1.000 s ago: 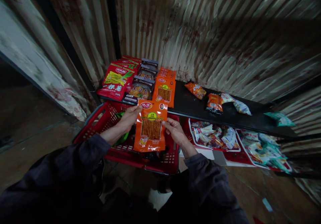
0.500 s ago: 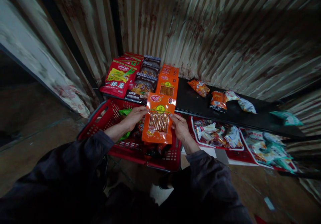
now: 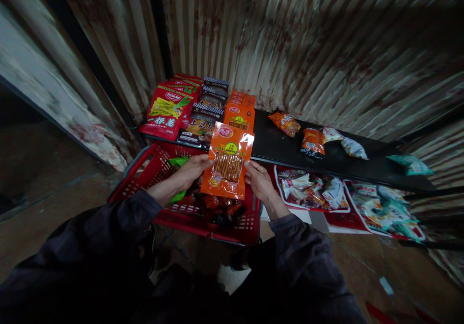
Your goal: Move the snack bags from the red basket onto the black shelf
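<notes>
Between my two hands is an orange snack packet (image 3: 227, 162) with a clear window showing brown sticks. My left hand (image 3: 192, 170) pinches its left edge, and my right hand (image 3: 258, 175) grips the right edge. Beneath the packet stands a red shopping basket (image 3: 250, 225), with a green packet (image 3: 177, 196) and several dark and orange packets (image 3: 224, 213) inside. Just beyond the held packet, a row of matching orange packets (image 3: 239, 113) lies overlapped on the black shelf (image 3: 270, 145). The held packet's top overlaps the front one from my viewpoint.
Red snack bags (image 3: 168, 109) and dark potato-chip bags (image 3: 199, 123) lie at the shelf's left end. Loose orange packets (image 3: 312, 142) and a teal packet (image 3: 409, 164) are farther right. Lower baskets (image 3: 348, 203) hold more packets. A corrugated curtain (image 3: 290, 48) hangs behind.
The held orange packet has moved slightly up and towards the shelf, covering more of the front packet there. Both hands keep their hold. The whole view has shifted slightly.
</notes>
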Action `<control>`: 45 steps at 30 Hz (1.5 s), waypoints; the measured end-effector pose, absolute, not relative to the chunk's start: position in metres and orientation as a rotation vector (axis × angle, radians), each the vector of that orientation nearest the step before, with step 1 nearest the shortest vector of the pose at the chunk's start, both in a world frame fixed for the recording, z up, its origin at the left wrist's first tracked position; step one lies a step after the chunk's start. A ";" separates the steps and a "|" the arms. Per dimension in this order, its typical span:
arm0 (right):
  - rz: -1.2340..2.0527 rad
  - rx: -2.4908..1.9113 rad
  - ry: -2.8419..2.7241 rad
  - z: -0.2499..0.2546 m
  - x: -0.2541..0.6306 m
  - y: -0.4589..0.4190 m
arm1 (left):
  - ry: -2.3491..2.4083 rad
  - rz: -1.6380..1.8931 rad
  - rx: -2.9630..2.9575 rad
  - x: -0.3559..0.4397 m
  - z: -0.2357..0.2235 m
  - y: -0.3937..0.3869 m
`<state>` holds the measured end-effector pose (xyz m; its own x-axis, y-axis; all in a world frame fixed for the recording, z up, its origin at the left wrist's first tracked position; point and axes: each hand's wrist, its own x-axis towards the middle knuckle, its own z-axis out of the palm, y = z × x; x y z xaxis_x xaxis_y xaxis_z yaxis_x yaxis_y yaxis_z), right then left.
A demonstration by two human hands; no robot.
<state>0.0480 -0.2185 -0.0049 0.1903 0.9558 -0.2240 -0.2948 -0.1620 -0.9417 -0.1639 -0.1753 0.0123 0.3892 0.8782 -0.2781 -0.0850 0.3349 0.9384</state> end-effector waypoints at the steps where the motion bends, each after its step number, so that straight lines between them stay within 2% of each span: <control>1: 1.323 -1.240 -0.770 -0.005 0.048 -0.221 | 0.958 0.795 1.011 -0.165 0.013 -0.173; 10: 1.438 -1.250 -0.947 -0.011 0.039 -0.232 | 0.985 0.988 0.985 -0.166 0.014 -0.162; 20: 1.326 -1.242 -0.857 -0.008 0.035 -0.227 | 0.676 0.868 0.990 -0.163 0.021 -0.176; 27: 1.257 -1.195 -0.978 -0.012 0.034 -0.229 | 0.661 0.889 1.039 -0.160 0.007 -0.178; 35: 1.320 -1.007 -0.852 -0.018 0.025 -0.233 | 0.651 0.860 1.081 -0.153 0.010 -0.190; 39: 1.266 -1.015 -0.869 -0.017 0.021 -0.235 | 0.727 0.881 1.117 -0.151 0.012 -0.187; 45: 1.063 -1.118 -1.049 -0.021 0.021 -0.242 | 1.082 1.039 1.274 -0.156 0.004 -0.178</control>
